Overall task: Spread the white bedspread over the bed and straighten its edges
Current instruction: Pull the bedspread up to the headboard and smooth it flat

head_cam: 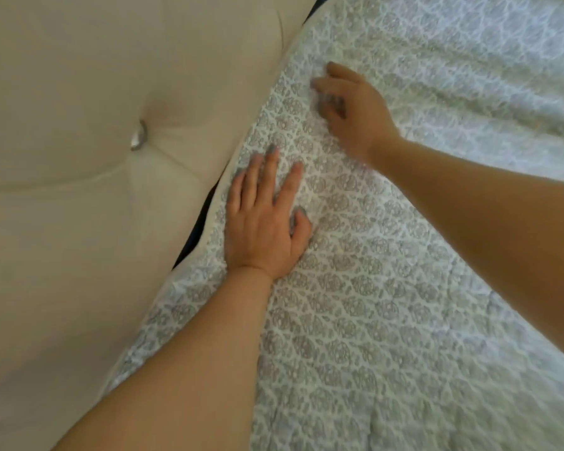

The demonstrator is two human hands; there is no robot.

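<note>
The white bedspread (388,288), patterned with grey lace-like ovals, covers the bed across the right and lower part of the view. Its left edge runs diagonally along the headboard. My left hand (264,222) lies flat on the bedspread close to that edge, fingers straight and spread. My right hand (352,112) rests on the cloth farther up, blurred, its fingers bent down into the fabric near the edge. Soft folds cross the bedspread at the upper right.
A beige tufted headboard (79,190) with a silver button (139,135) fills the left side. A narrow dark gap (196,229) shows between it and the bedspread's edge.
</note>
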